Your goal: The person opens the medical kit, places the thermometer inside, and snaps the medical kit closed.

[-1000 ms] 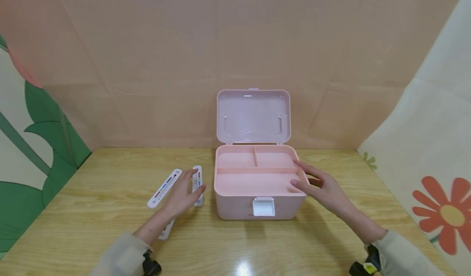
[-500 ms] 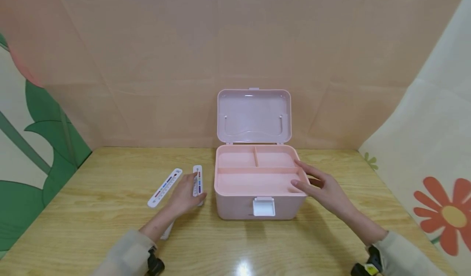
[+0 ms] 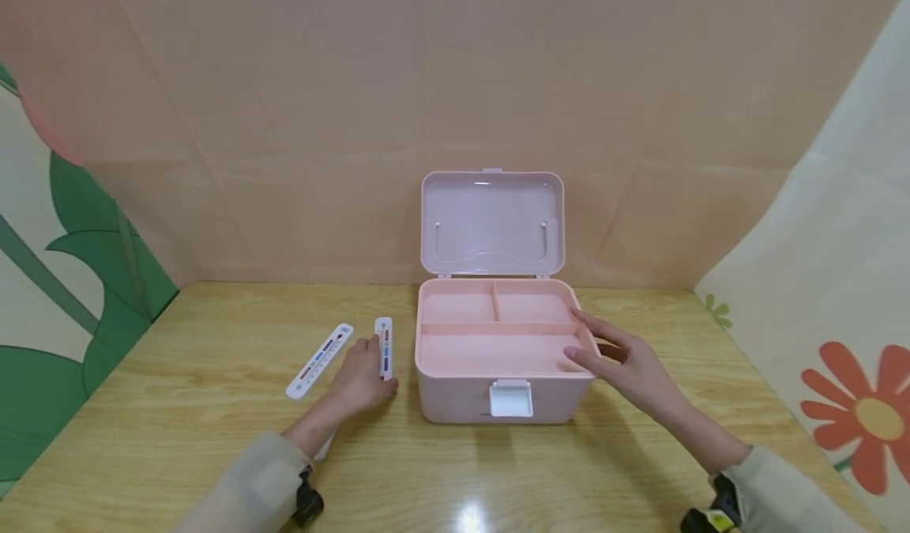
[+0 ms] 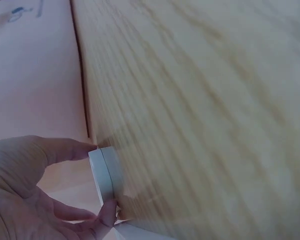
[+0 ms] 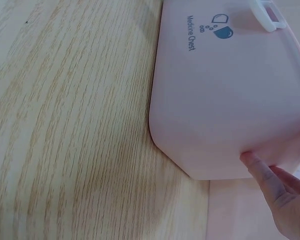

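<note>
In the head view my left hand (image 3: pixel 361 379) is at a slim white case (image 3: pixel 385 347) with coloured print and scale marks, left of the chest. Seen from the left wrist, its thumb and a finger pinch the case (image 4: pixel 104 172) across its end, close over the table. My right hand (image 3: pixel 629 363) touches the right side of a pink medicine chest (image 3: pixel 455 399), fingers fairly straight at the upper edge. The right wrist view shows a fingertip on the chest's wall (image 5: pixel 215 115), beside printed lettering. The lid (image 3: pixel 492 225) stands raised behind a three-part tray (image 3: pixel 498 351).
Another white printed case (image 3: pixel 320 362) lies slanted on the wooden table (image 3: pixel 213 407), left of my left hand. A further white piece (image 3: pixel 325 446) is mostly hidden under the left forearm. A plain backdrop (image 3: pixel 320 122) rises behind the table.
My left hand has moved slightly right and its fingers have closed onto the case beside the chest. The right hand and the chest have stayed put.
</note>
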A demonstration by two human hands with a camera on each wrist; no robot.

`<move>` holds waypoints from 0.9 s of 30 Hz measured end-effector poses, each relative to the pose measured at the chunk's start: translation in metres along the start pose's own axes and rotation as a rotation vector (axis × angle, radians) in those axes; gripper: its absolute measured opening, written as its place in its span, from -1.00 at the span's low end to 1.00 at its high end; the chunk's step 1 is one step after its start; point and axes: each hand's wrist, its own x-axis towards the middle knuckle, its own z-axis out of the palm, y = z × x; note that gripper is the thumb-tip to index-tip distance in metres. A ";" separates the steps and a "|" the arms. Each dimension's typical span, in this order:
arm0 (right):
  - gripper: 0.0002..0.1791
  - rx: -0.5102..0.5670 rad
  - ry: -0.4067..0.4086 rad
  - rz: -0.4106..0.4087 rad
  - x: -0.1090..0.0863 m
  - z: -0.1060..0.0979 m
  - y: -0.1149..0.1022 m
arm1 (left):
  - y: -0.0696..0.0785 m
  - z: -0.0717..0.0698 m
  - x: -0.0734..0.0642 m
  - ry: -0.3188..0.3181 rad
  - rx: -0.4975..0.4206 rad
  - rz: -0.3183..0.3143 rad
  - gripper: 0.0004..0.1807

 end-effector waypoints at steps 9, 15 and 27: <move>-0.32 -0.029 0.004 -0.001 0.001 -0.001 0.000 | 0.006 0.000 0.001 0.041 0.034 -0.033 -0.16; -0.32 -0.038 0.004 -0.005 0.000 -0.002 -0.002 | 0.010 -0.003 0.001 0.022 0.039 -0.059 -0.22; -0.34 0.005 0.006 -0.030 -0.001 -0.001 -0.002 | 0.010 -0.012 0.004 0.047 -0.015 -0.075 -0.68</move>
